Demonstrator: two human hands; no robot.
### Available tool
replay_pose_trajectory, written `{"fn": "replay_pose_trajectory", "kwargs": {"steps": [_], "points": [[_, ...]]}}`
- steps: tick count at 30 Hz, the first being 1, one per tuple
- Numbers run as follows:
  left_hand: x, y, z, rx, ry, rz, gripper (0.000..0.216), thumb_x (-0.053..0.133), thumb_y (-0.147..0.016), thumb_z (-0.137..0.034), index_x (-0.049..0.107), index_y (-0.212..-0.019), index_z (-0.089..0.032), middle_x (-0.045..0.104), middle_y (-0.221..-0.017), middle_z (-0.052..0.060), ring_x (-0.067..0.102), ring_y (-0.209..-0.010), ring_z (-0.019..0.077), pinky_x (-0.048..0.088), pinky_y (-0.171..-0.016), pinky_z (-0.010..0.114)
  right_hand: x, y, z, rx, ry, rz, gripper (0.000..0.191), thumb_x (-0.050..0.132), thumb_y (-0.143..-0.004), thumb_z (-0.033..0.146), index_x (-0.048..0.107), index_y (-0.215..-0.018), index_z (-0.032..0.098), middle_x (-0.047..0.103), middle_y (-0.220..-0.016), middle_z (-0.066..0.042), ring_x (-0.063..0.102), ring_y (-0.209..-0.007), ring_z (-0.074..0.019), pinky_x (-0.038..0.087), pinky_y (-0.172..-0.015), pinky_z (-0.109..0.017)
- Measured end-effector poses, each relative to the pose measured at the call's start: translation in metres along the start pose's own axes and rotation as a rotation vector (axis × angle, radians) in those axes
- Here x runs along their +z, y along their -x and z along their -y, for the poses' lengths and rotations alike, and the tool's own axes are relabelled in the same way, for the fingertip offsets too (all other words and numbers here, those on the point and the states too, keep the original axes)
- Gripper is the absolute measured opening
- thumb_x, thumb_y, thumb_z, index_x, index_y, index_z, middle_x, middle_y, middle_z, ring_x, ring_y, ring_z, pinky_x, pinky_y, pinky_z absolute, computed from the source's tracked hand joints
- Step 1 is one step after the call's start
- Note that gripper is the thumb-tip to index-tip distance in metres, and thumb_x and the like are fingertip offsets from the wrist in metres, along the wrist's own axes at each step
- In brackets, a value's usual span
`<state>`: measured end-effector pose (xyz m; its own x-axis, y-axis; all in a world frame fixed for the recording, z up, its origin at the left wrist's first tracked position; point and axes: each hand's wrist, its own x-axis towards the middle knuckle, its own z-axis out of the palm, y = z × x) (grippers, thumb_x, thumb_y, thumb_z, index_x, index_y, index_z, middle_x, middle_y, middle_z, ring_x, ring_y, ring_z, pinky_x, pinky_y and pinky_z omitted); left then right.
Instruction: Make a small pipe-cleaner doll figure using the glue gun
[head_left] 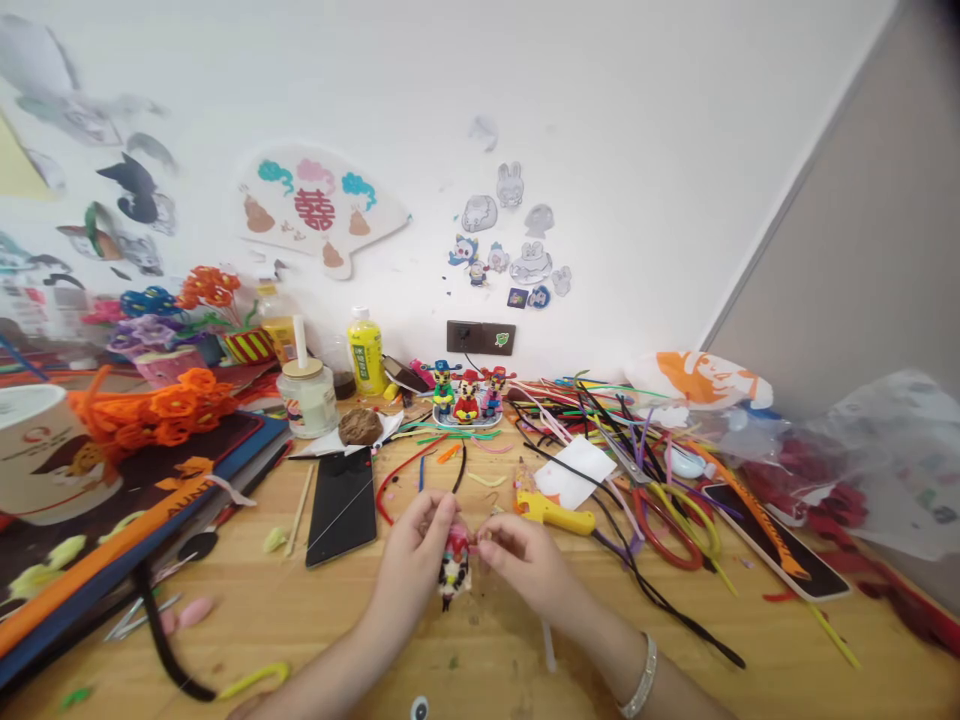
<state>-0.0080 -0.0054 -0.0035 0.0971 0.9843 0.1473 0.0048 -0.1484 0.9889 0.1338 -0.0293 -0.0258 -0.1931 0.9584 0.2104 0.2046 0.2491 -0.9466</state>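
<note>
The left hand [424, 530] pinched the figure [454, 572]; the right hand [519, 552] closed thumb to fingertip beside it, contents unclear; light, steady pressure seemed best

The left hand [420, 545] partly hid a small figurine [453, 574], while detail at the fingertips of the right hand [529, 560] was too small to make out. The left edge cropped a paper cup [34, 455]; paper cutouts [135, 190] at upper left blurred.
</note>
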Motion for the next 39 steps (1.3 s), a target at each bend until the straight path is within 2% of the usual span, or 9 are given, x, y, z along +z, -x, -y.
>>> {"fn": "replay_pose_trajectory", "kwargs": {"steps": [6, 9, 13, 16, 20, 23, 26, 30, 39], "points": [[0.001, -0.004, 0.009, -0.126, 0.103, 0.018, 0.035, 0.054, -0.066, -0.053, 0.050, -0.068, -0.018, 0.056, -0.054, -0.003, 0.053, -0.048, 0.0128, 0.042, -0.045, 0.022, 0.005, -0.003, -0.002, 0.104, -0.146, -0.025, 0.023, 0.051, -0.077, 0.037, 0.053, -0.069, 0.016, 0.052, -0.060, 0.002, 0.046, -0.051, -0.0096, 0.037, -0.048, -0.021], [0.001, -0.006, 0.011, -0.248, 0.194, 0.025, 0.042, 0.051, -0.064, -0.059, 0.053, -0.075, -0.018, 0.060, -0.059, 0.000, 0.056, -0.050, 0.0157, 0.043, -0.044, 0.024, 0.001, -0.006, -0.002, 0.124, -0.204, -0.070, 0.026, 0.051, -0.076, 0.041, 0.052, -0.069, 0.016, 0.052, -0.060, 0.002, 0.045, -0.049, -0.0093, 0.037, -0.045, -0.021], [0.003, -0.009, 0.013, -0.371, 0.266, 0.211, 0.044, 0.052, -0.064, -0.059, 0.055, -0.077, -0.017, 0.062, -0.058, 0.001, 0.055, -0.046, 0.0161, 0.043, -0.041, 0.026, -0.005, -0.009, -0.001, 0.079, -0.228, -0.116, 0.026, 0.052, -0.076, 0.041, 0.050, -0.068, 0.017, 0.051, -0.061, 0.002, 0.047, -0.052, -0.0096, 0.038, -0.047, -0.020], [0.006, -0.008, 0.012, -0.381, 0.221, 0.301, 0.039, 0.062, -0.060, -0.052, 0.057, -0.072, -0.016, 0.063, -0.059, 0.001, 0.055, -0.046, 0.0150, 0.043, -0.043, 0.026, -0.008, -0.011, -0.002, 0.038, -0.221, -0.140, 0.027, 0.051, -0.076, 0.042, 0.049, -0.067, 0.017, 0.049, -0.061, 0.003, 0.047, -0.053, -0.0100, 0.038, -0.049, -0.021], [0.006, -0.007, 0.011, -0.330, 0.246, 0.207, 0.036, 0.067, -0.058, -0.047, 0.059, -0.071, -0.014, 0.064, -0.063, 0.001, 0.057, -0.056, 0.0140, 0.043, -0.051, 0.023, -0.010, -0.011, -0.005, 0.017, -0.191, -0.186, 0.026, 0.050, -0.077, 0.043, 0.050, -0.073, 0.018, 0.049, -0.063, 0.002, 0.048, -0.057, -0.0116, 0.038, -0.051, -0.022], [0.003, -0.007, 0.011, -0.349, 0.273, 0.132, 0.034, 0.066, -0.060, -0.045, 0.062, -0.076, -0.015, 0.064, -0.065, 0.000, 0.056, -0.058, 0.0122, 0.040, -0.054, 0.020, -0.008, -0.009, -0.007, -0.002, -0.076, -0.177, 0.026, 0.047, -0.079, 0.042, 0.050, -0.073, 0.017, 0.049, -0.063, 0.002, 0.047, -0.059, -0.0119, 0.037, -0.055, -0.023], [0.001, -0.007, 0.011, -0.369, 0.368, 0.135, 0.030, 0.067, -0.062, -0.041, 0.063, -0.077, -0.016, 0.064, -0.068, 0.000, 0.055, -0.059, 0.0107, 0.039, -0.056, 0.020, -0.005, -0.007, -0.008, -0.001, 0.028, -0.114, 0.027, 0.044, -0.081, 0.041, 0.048, -0.068, 0.017, 0.049, -0.060, 0.002, 0.046, -0.056, -0.0114, 0.036, -0.054, -0.024], [0.002, -0.004, 0.008, -0.367, 0.470, 0.146, 0.024, 0.068, -0.063, -0.037, 0.062, -0.074, -0.016, 0.064, -0.071, 0.000, 0.055, -0.064, 0.0105, 0.039, -0.059, 0.020, -0.003, -0.006, -0.006, -0.002, 0.038, -0.150, 0.031, 0.043, -0.081, 0.042, 0.046, -0.062, 0.018, 0.045, -0.055, 0.003, 0.043, -0.052, -0.0107, 0.033, -0.051, -0.023], [0.000, -0.007, 0.005, -0.441, 0.476, 0.317, 0.021, 0.064, -0.069, -0.033, 0.063, -0.076, -0.013, 0.064, -0.070, 0.002, 0.051, -0.055, 0.0077, 0.035, -0.051, 0.018, -0.007, -0.009, -0.006, 0.023, -0.127, -0.225, 0.038, 0.042, -0.079, 0.051, 0.047, -0.062, 0.018, 0.045, -0.052, 0.004, 0.043, -0.049, -0.0105, 0.035, -0.049, -0.022]]}}
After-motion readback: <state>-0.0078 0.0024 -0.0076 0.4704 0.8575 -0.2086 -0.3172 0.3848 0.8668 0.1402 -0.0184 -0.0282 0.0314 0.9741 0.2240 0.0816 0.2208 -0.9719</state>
